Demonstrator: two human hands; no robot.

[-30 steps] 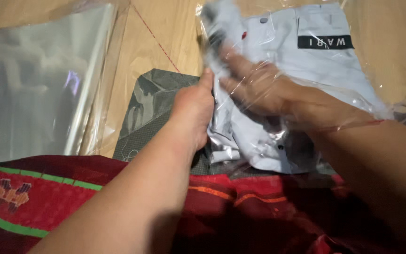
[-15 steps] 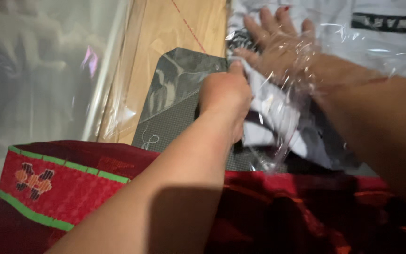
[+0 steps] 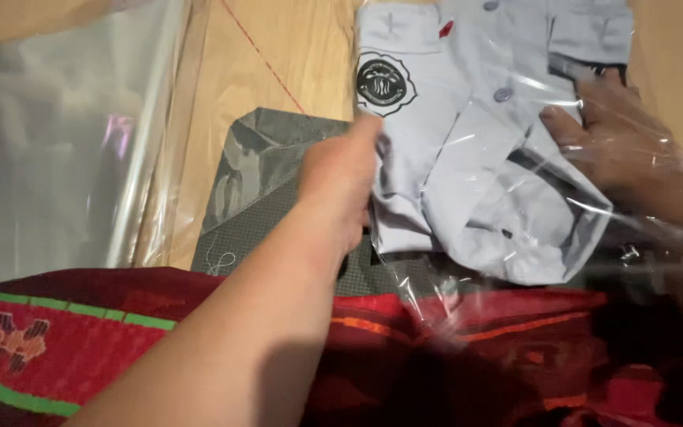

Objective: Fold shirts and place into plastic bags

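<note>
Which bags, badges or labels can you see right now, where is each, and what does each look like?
Clear plastic bag: right of centre, wrapped over the folded shirt, glossy.
Round badge: on the pale grey shirt, top centre, black and white.
Empty clear bags: far left on the wooden floor, flat.

left hand [image 3: 340,186] grips bag edge, 12 o'clock | right hand [image 3: 626,150] inside clear bag [image 3: 563,229] on grey shirt [image 3: 468,134], 2 o'clock | red cloth [image 3: 81,340], 6 o'clock

Warm, dim light; glare streaks the plastic bag [image 3: 579,198], foreground seemingly blurred.
</note>
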